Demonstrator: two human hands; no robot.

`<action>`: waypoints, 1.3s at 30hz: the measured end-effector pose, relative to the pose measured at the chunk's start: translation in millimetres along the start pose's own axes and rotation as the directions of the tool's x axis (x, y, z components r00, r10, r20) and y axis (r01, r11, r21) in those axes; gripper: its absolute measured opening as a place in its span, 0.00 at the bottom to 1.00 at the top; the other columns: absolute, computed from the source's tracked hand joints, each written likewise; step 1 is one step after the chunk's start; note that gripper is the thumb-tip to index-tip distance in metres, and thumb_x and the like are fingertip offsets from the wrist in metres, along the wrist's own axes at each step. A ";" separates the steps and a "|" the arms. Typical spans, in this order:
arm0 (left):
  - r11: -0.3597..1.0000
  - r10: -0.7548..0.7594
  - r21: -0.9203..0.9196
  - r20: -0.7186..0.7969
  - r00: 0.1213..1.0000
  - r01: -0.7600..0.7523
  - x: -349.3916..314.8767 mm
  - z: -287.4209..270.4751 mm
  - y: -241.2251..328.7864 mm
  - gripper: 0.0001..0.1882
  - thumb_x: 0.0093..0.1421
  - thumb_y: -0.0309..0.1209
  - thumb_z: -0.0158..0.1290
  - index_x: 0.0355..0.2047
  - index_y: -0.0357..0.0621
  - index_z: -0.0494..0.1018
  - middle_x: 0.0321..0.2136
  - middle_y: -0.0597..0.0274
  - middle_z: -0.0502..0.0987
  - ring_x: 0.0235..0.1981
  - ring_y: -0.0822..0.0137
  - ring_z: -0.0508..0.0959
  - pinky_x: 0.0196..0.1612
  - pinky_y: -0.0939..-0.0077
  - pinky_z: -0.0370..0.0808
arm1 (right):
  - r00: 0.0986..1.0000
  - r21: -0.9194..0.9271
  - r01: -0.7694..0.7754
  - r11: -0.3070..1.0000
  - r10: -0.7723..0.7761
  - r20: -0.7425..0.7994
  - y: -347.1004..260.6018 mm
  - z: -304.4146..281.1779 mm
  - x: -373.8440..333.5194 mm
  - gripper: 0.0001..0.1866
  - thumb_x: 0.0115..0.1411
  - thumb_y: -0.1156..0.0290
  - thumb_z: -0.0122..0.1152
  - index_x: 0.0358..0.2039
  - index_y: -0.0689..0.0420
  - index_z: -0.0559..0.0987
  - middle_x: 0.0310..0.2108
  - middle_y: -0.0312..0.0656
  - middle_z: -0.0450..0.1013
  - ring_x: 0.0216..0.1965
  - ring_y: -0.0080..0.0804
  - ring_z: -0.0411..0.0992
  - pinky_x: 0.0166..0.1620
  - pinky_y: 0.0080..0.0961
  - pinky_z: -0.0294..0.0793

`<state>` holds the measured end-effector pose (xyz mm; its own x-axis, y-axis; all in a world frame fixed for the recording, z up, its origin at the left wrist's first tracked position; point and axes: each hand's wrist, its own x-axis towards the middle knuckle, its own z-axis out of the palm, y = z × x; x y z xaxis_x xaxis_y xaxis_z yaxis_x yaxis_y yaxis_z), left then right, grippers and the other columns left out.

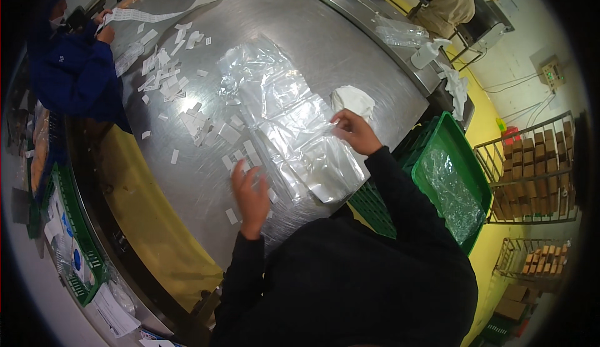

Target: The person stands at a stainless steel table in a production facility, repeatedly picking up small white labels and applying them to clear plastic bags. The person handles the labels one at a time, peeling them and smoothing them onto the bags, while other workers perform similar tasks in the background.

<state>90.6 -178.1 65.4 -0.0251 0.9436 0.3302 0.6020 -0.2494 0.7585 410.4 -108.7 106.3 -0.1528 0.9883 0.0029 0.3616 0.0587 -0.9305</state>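
Note:
A stack of clear plastic bags [290,119] lies flat on the steel table, shiny and creased. My right hand [357,133] is at the right edge of the bags, its fingers curved and apart with nothing visible in them. Just beyond that hand sits a bunched white cloth [354,100]. To the left of the bags' near end, my left hand [250,198] hovers with fingers spread, holding nothing. Small white paper labels [230,134] are scattered beside the bags, several close to my left fingertips.
At far left a person in blue [78,69] holds a long label strip [147,15]. On my right stands a green crate [480,187] with clear plastic inside. A spray bottle [426,53] rests on the far ledge. Racks of brown blocks [534,165] stand farther right.

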 end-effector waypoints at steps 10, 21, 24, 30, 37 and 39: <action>0.942 0.254 0.105 0.397 0.882 -0.319 18.4 116.0 4.3 0.45 0.51 0.50 0.62 0.64 0.42 0.58 0.66 0.47 0.56 0.69 0.47 0.50 0.68 0.49 0.46 | 0.900 -0.356 0.069 0.932 0.096 0.425 46.6 32.9 62.6 0.20 0.56 0.75 0.61 0.49 0.55 0.69 0.27 0.40 0.71 0.32 0.35 0.72 0.39 0.31 0.70; 0.913 0.246 0.180 0.469 0.848 -0.365 20.3 117.1 -1.8 0.42 0.55 0.55 0.56 0.66 0.54 0.58 0.68 0.46 0.51 0.70 0.47 0.47 0.69 0.49 0.43 | 0.971 -0.599 0.066 0.798 0.087 0.223 61.7 38.5 56.8 0.21 0.52 0.63 0.68 0.43 0.52 0.70 0.26 0.47 0.75 0.33 0.47 0.75 0.38 0.39 0.72; 0.908 0.264 0.174 0.472 0.841 -0.382 18.2 117.2 -3.8 0.40 0.57 0.56 0.54 0.66 0.57 0.58 0.68 0.46 0.51 0.70 0.46 0.47 0.68 0.48 0.43 | 0.994 -0.743 -0.084 0.664 0.108 -0.017 71.2 22.4 62.9 0.23 0.47 0.55 0.71 0.38 0.50 0.72 0.27 0.49 0.77 0.35 0.53 0.76 0.37 0.44 0.73; 0.857 0.312 0.250 0.445 0.839 -0.451 19.0 123.2 -4.5 0.27 0.65 0.48 0.47 0.64 0.65 0.62 0.68 0.47 0.52 0.69 0.43 0.48 0.68 0.46 0.45 | 0.973 -0.448 -0.193 0.873 0.110 -0.203 83.2 -19.1 36.4 0.16 0.49 0.69 0.70 0.37 0.54 0.75 0.25 0.42 0.75 0.29 0.35 0.74 0.35 0.31 0.72; 0.985 0.160 -0.027 0.496 0.853 -0.168 47.7 126.2 -11.8 0.16 0.65 0.44 0.49 0.47 0.53 0.78 0.55 0.47 0.67 0.58 0.47 0.65 0.59 0.51 0.60 | 0.806 0.063 -0.034 0.997 0.065 -0.589 87.1 -37.9 -26.9 0.10 0.56 0.76 0.63 0.40 0.56 0.76 0.23 0.31 0.70 0.22 0.17 0.65 0.26 0.16 0.64; 0.957 0.126 -0.284 0.596 0.793 0.061 101.7 119.8 -19.3 0.17 0.64 0.44 0.50 0.41 0.45 0.79 0.43 0.48 0.76 0.48 0.50 0.74 0.52 0.56 0.67 | 0.742 0.103 -0.031 0.994 0.092 -0.664 87.7 -39.2 -40.4 0.10 0.57 0.75 0.62 0.40 0.55 0.76 0.23 0.30 0.69 0.23 0.16 0.64 0.27 0.16 0.62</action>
<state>172.0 -51.2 17.0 0.5318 0.8466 0.0227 0.3476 -0.2427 0.9057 484.4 -137.9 38.9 0.5301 0.8328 0.1596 0.2695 0.0129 -0.9629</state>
